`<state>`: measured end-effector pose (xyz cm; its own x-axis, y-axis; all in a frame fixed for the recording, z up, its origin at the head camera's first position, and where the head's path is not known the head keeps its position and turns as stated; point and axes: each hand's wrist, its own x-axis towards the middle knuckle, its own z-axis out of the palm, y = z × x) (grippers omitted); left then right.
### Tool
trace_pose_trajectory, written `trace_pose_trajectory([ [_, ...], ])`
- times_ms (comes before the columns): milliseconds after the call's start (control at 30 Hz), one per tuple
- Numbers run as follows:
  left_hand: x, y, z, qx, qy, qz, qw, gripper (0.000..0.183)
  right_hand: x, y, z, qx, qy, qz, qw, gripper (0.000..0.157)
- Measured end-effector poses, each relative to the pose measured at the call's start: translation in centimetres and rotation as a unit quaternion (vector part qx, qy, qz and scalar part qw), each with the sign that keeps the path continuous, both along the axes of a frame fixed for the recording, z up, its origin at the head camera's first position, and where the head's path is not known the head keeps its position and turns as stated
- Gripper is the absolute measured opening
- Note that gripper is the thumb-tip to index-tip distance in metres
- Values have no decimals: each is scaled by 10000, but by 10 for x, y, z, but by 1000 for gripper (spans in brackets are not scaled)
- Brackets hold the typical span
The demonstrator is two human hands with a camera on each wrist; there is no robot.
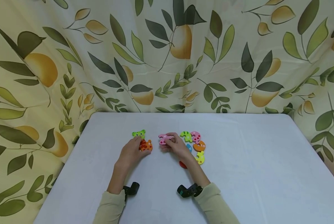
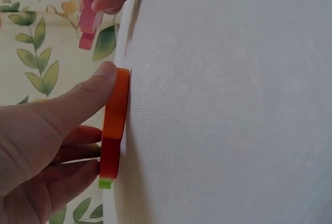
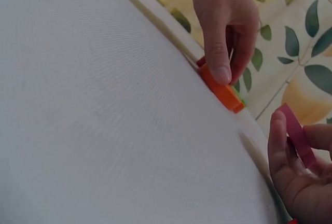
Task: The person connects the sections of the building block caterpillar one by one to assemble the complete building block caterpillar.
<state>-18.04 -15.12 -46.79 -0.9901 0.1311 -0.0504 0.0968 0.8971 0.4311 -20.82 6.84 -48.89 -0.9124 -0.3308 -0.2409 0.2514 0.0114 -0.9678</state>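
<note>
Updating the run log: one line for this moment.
left hand: grips orange piece; right hand: holds pink piece raised; green piece: near left hand

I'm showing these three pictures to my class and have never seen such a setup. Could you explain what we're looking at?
No machine here: these are a person's two bare hands. The widest picture comes from a camera on the head; the others come from cameras on the left and right wrists. On the white table lies a green piece beside the left hand, and a colourful group of pieces, partly hidden by the right hand. The left hand pinches an orange-and-red shape, one piece or two I can't tell. The right hand holds a pink spotted piece.
</note>
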Motion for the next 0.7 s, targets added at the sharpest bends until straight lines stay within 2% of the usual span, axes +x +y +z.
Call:
trace_pose_trajectory([
  [233,0,-1,2,316,-91,-429,9985,61,2,-3,-1,541,384,88,9978,33],
  [433,0,-2,2,245,-189,-542,9980,60,7,-11,1,1072,739,177,9913,35],
  [700,0,8,0,326,-162,-909,9952,60,8,-14,-2,1651,1027,139,9808,34],
])
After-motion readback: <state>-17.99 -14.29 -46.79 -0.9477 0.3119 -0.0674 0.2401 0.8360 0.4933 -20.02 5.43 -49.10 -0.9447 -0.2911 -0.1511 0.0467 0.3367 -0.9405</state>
